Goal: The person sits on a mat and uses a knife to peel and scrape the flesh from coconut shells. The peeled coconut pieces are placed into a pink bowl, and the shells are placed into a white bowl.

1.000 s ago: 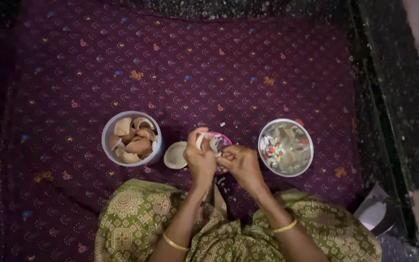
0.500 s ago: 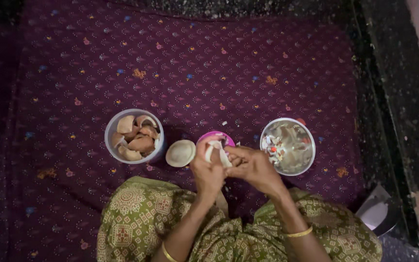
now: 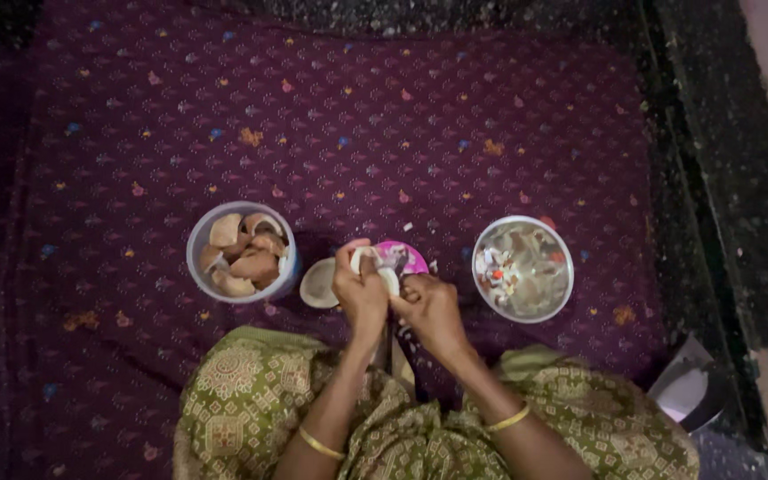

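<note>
Head view: left hand closed around a white coconut piece, held upright over the pink plate. Right hand just beside — curled, contents impossible to tell. Bowl of shell pieces left, steel bowl right.
</note>
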